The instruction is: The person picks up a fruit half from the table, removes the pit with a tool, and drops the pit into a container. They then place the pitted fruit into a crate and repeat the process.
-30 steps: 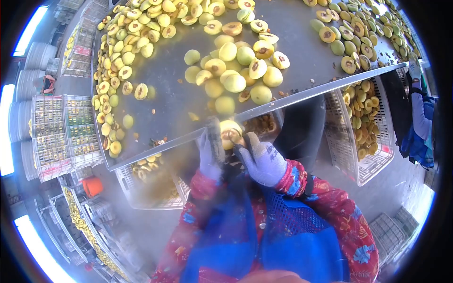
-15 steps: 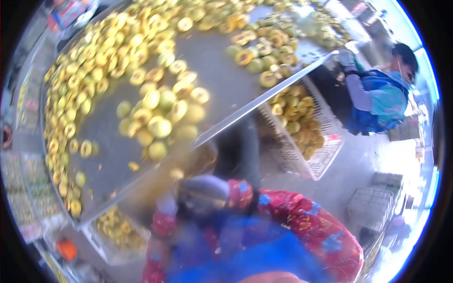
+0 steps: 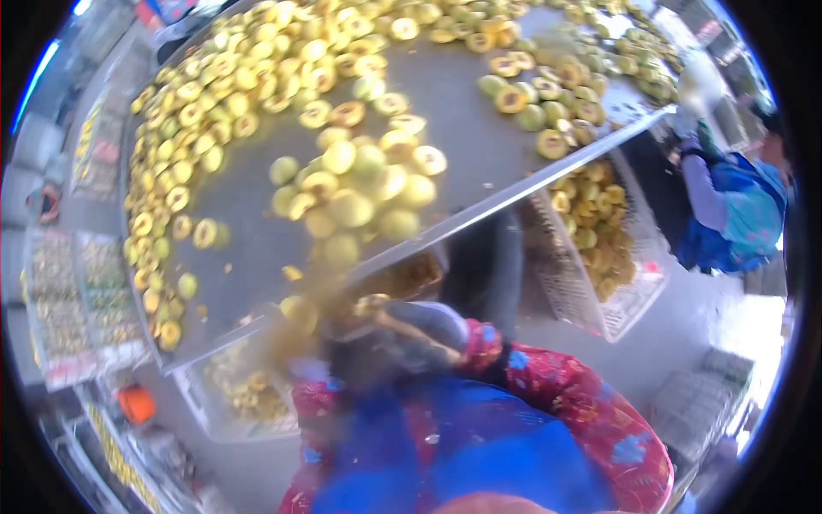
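Though illegible, pink marking (image 3: 652,267) on white crate (image 3: 556,287) of fruit (image 3: 610,276)

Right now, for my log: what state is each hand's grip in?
Left hand, lavender-gloved: too blurred to tell open or closed.
Right hand, lavender-gloved: grip cannot be told; a yellow fruit piece shows beside it.

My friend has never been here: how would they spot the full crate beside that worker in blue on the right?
Start at the big grey metal table, then follow its near edge right toward the worker in blue. Just below that edge stands a pale slatted crate heaped with yellowish cut fruit. Unlike the crate farther left, it shows a pink patch.
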A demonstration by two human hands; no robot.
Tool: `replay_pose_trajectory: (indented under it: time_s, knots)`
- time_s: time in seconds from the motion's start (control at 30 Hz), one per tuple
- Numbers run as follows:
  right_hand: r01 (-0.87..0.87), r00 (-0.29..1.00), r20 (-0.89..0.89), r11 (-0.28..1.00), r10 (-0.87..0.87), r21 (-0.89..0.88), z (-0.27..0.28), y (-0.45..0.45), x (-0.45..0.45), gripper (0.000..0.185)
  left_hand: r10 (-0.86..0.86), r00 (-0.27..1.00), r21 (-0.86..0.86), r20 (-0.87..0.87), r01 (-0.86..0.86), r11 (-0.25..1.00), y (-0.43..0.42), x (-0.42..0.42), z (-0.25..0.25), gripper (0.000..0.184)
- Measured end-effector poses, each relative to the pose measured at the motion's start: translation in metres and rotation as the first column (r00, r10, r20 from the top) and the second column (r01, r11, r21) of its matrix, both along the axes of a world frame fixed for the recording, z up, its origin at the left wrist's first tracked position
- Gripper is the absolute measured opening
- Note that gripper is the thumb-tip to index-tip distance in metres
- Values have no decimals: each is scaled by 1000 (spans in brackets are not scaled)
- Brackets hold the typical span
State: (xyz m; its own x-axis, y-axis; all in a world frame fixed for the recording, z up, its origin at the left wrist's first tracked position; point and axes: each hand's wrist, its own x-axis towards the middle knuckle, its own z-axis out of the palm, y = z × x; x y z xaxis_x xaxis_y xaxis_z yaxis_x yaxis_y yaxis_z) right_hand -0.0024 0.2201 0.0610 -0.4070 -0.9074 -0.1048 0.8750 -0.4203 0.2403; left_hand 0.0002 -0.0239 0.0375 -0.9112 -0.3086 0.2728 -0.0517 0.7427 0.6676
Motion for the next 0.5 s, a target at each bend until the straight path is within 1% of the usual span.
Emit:
replay_pose_trajectory:
  time_s: [0.03,0.07,0.1,0.13,0.17,0.2,0.23,0.27,0.3,0.33,0.37,0.4,0.43,0.47,0.5]
  knots:
    - [56,987,-162,908,13,415,11,4,2,35,9,997,-180,75,4,984,-32,6,4,54]
    - [122,950,-309,861,43,493,3,6,5,35,33,991,-366,132,18,930,-64,13,11,53]
    - [127,940,-333,833,72,539,0,7,5,36,218,876,-223,431,-130,966,-79,14,37,51]
    - [132,930,-353,802,103,583,-1,7,4,37,275,868,-456,413,-65,888,-88,17,46,49]
    - [53,960,-250,792,127,608,4,9,0,38,320,865,-652,386,11,758,-92,19,53,47]
    - [-24,978,-147,777,149,629,7,10,-5,40,313,880,-683,357,18,730,-91,13,54,45]
    - [-24,970,-178,793,166,608,1,10,-8,41,306,894,-713,328,22,701,-90,7,56,43]
    - [-22,961,-209,807,180,590,-9,9,-11,42,261,920,-597,293,-37,801,-77,-12,53,42]
    - [-19,950,-244,818,194,575,-13,8,-13,43,161,930,-539,331,46,841,-57,-33,56,42]
    - [52,936,-277,694,216,718,-3,-1,-13,44,55,931,-476,360,133,869,-31,-57,63,42]
    - [121,925,-329,675,190,728,-3,-2,-12,43,-99,910,-414,402,277,867,-4,-81,74,43]
    - [190,909,-382,650,165,735,-3,-2,-10,42,-180,877,-346,446,354,869,10,-104,61,45]
    - [261,890,-434,623,141,738,-4,-1,-7,42,-194,816,-322,545,417,850,26,-127,50,52]
    - [259,890,-433,622,145,739,-3,2,-6,40,-235,734,-334,638,538,774,36,-144,37,61]
    - [255,889,-432,622,151,741,-3,8,-5,38,-267,719,-331,641,574,749,34,-158,1,69]
